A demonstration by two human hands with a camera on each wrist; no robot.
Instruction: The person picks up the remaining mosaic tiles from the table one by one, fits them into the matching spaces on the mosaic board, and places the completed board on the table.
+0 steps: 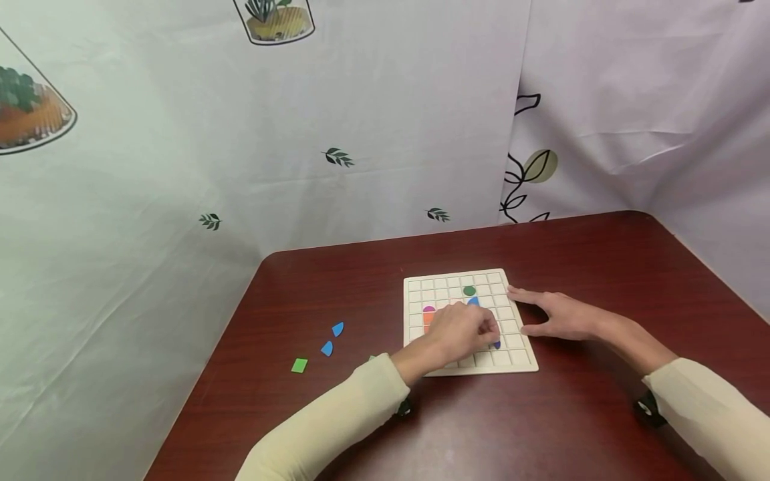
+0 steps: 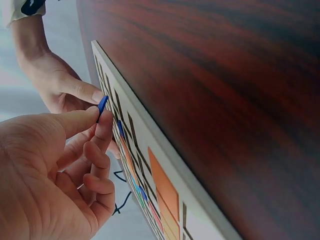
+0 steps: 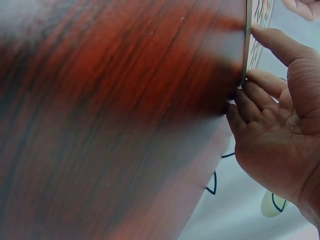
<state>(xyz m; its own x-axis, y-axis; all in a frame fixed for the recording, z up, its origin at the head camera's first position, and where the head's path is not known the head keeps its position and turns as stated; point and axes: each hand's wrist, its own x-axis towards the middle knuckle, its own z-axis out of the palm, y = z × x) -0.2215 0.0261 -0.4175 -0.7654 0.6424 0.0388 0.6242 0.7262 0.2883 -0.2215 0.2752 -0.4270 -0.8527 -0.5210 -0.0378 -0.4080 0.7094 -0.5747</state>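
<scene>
A square cream-coloured board (image 1: 519,357) with a raised grid lies on the table, with flat coloured pieces in some cells. My left hand (image 1: 458,329) is over the board's lower middle. Between its thumb and index finger it pinches a small dark blue piece (image 2: 102,106), held just off the board on edge. My right hand (image 1: 563,316) touches the board's right edge, its fingers extended and spread. On the board are a green circle (image 1: 469,291), a blue piece (image 1: 473,301), a magenta piece (image 1: 429,309) and orange pieces (image 2: 165,187). My left hand hides part of the pattern.
Left of the board, two blue quarter-round pieces (image 1: 327,348) and a bright green square (image 1: 299,365) lie loose on the dark red-brown table (image 1: 337,287). Another green piece is mostly covered by my left sleeve (image 1: 337,421). Behind the table hangs a pale printed curtain (image 1: 385,100).
</scene>
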